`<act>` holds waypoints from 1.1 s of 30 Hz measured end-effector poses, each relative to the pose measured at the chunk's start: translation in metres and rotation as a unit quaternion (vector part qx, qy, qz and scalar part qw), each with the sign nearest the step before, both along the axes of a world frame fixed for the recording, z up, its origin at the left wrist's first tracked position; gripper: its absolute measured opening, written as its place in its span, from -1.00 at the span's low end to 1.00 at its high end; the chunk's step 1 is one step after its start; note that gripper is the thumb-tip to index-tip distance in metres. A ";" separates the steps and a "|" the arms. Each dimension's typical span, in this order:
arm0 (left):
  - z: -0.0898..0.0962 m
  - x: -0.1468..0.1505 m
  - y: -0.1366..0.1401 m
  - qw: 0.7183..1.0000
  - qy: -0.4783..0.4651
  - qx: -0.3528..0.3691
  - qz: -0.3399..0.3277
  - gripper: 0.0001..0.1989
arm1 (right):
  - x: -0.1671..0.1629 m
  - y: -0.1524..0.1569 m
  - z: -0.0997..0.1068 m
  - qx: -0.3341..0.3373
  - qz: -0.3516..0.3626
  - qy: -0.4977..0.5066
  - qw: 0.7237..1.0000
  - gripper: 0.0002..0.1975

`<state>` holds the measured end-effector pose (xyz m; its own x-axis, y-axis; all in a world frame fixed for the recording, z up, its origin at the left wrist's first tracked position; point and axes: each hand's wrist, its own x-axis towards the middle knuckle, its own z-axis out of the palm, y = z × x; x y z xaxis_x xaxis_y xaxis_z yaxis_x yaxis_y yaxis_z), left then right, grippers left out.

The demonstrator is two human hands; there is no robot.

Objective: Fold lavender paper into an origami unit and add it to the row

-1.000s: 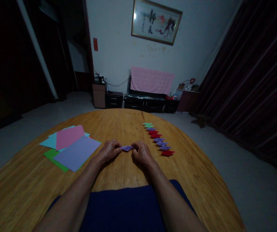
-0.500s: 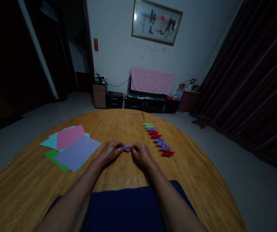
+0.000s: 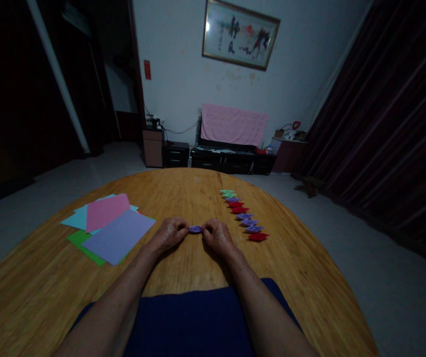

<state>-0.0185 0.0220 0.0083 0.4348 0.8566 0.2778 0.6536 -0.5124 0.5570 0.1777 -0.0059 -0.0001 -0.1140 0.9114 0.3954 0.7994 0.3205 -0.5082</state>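
Note:
A small purple folded paper boat (image 3: 195, 229) sits between my two hands, low over the table. My left hand (image 3: 171, 233) pinches its left end between thumb and fingers. At the opposite end, my right hand (image 3: 217, 235) is closed on it in the same way. The tips of the boat are hidden by my fingers. To the right runs a slanting row of several folded paper boats, among them a red boat (image 3: 258, 237) at the near end, a purple boat (image 3: 250, 223) and a green boat (image 3: 227, 192) at the far end.
On the left of the round wooden table (image 3: 183, 193) lies a loose pile of paper: a purple sheet (image 3: 119, 237), a pink sheet (image 3: 107, 210), and blue and green ones. Beyond the table stand a low black cabinet (image 3: 220, 159) and a screen under a pink cloth (image 3: 233, 125).
The purple boat looks slightly flatter between my fingers than before. Both hands stay in nearly the same place, and the row and the sheets have not moved.

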 end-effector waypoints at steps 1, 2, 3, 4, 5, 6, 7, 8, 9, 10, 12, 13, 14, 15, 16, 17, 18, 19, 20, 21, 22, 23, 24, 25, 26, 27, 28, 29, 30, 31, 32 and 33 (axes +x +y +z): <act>0.000 0.000 0.000 1.000 -0.004 -0.001 -0.002 -0.83 | 0.000 0.000 0.000 -0.001 0.002 0.000 1.000 -0.84; 0.001 0.001 -0.001 1.000 -0.010 -0.001 -0.004 -0.83 | 0.000 0.000 0.000 -0.001 0.003 0.001 1.000 -0.85; 0.001 0.001 -0.001 1.000 -0.017 -0.002 -0.005 -0.83 | 0.000 -0.001 0.001 0.000 0.005 0.002 1.000 -0.84; 0.001 0.002 -0.002 1.000 -0.026 -0.003 -0.007 -0.83 | 0.000 -0.001 0.000 0.000 0.007 0.004 1.000 -0.84; 0.001 0.003 -0.002 0.999 -0.035 -0.005 -0.009 -0.82 | 0.000 -0.001 0.000 0.001 0.010 0.008 1.000 -0.84; 0.001 0.004 -0.003 0.999 -0.041 -0.008 -0.012 -0.81 | 0.000 -0.001 0.000 0.001 0.015 0.012 1.000 -0.83; 0.001 0.005 -0.003 0.999 -0.044 -0.010 -0.015 -0.80 | 0.000 -0.001 0.000 0.002 0.021 0.014 1.000 -0.82; 0.001 0.006 -0.003 0.999 -0.044 -0.012 -0.018 -0.79 | 0.000 -0.001 -0.001 0.002 0.025 0.015 1.000 -0.82; 0.001 0.007 -0.003 0.999 -0.041 -0.015 -0.020 -0.80 | 0.000 -0.001 -0.001 0.001 0.027 0.014 1.000 -0.81; 0.000 0.007 -0.003 0.999 -0.038 -0.017 -0.021 -0.80 | 0.000 -0.001 -0.001 0.000 0.028 0.013 1.000 -0.81; 0.000 0.007 -0.003 0.999 -0.035 -0.020 -0.019 -0.80 | 0.001 -0.001 -0.002 -0.003 0.027 0.011 1.000 -0.82; 0.000 0.007 -0.003 0.999 -0.038 -0.021 -0.016 -0.80 | 0.001 -0.001 -0.002 -0.005 0.026 0.012 1.000 -0.82; 0.000 0.007 -0.003 0.999 -0.041 -0.021 -0.013 -0.80 | 0.001 -0.001 -0.002 -0.005 0.025 0.012 1.000 -0.83; 0.000 0.007 -0.002 0.999 -0.044 -0.021 -0.009 -0.79 | 0.001 -0.001 -0.002 -0.006 0.024 0.013 1.000 -0.83; 0.000 0.008 -0.002 0.999 -0.046 -0.022 -0.005 -0.78 | 0.001 -0.001 -0.002 -0.006 0.023 0.013 1.000 -0.83; -0.001 0.008 -0.001 0.999 -0.045 -0.023 -0.001 -0.77 | 0.000 -0.001 -0.002 -0.006 0.023 0.014 1.000 -0.83; -0.002 0.009 0.000 0.999 -0.044 -0.024 0.003 -0.76 | 0.000 -0.001 -0.001 -0.005 0.024 0.015 1.000 -0.83; -0.003 0.010 0.001 0.999 -0.044 -0.026 0.006 -0.76 | 0.000 -0.001 -0.001 -0.004 0.027 0.017 0.999 -0.83; -0.004 0.011 0.002 0.998 -0.047 -0.029 0.008 -0.76 | -0.001 -0.001 -0.001 -0.003 0.030 0.017 0.999 -0.83; -0.005 0.012 0.003 0.998 -0.052 -0.033 0.010 -0.76 | -0.001 -0.001 -0.001 -0.002 0.033 0.017 0.999 -0.82; -0.006 0.013 0.003 0.998 -0.058 -0.038 0.012 -0.76 | -0.001 -0.001 0.000 -0.002 0.034 0.016 0.999 -0.82; -0.006 0.014 0.003 0.997 -0.063 -0.044 0.015 -0.76 | -0.002 -0.001 0.000 -0.004 0.033 0.015 0.999 -0.82; -0.006 0.015 0.003 0.996 -0.066 -0.051 0.018 -0.76 | -0.002 -0.001 0.001 -0.006 0.032 0.013 0.999 -0.82; -0.005 0.015 0.003 0.996 -0.064 -0.057 0.021 -0.76 | -0.002 -0.002 0.001 -0.008 0.031 0.011 0.999 -0.81; -0.004 0.016 0.002 0.996 -0.058 -0.064 0.022 -0.76 | -0.002 -0.002 0.001 -0.008 0.031 0.012 0.999 -0.81; -0.002 0.016 0.002 0.996 -0.049 -0.069 0.022 -0.75 | -0.002 -0.002 0.002 -0.008 0.033 0.014 0.999 -0.81; 0.000 0.016 0.001 0.996 -0.040 -0.073 0.020 -0.75 | -0.002 -0.003 0.002 -0.007 0.037 0.019 0.999 -0.80; 0.002 0.017 0.001 0.996 -0.032 -0.075 0.017 -0.74 | -0.002 -0.003 0.002 -0.006 0.041 0.026 0.999 -0.79; 0.003 0.017 0.000 0.997 -0.027 -0.077 0.015 -0.74 | -0.002 -0.003 0.001 -0.003 0.043 0.037 0.998 -0.79; 0.004 0.017 0.000 0.996 -0.027 -0.078 0.016 -0.75 | -0.002 -0.002 0.000 0.001 0.042 0.051 0.998 -0.77; 0.005 0.017 0.001 0.996 -0.031 -0.080 0.022 -0.75 | -0.002 -0.001 -0.001 0.005 0.039 0.071 0.997 -0.75; 0.005 0.018 0.001 0.995 -0.041 -0.081 0.031 -0.76 | -0.003 0.000 -0.002 0.007 0.036 0.095 0.995 -0.71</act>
<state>-0.0004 0.0229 0.0129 0.3619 0.9174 0.1652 0.6305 -0.3714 0.6815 0.1748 -0.0058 -0.0020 -0.1001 0.8975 0.4296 0.6638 0.3819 -0.6431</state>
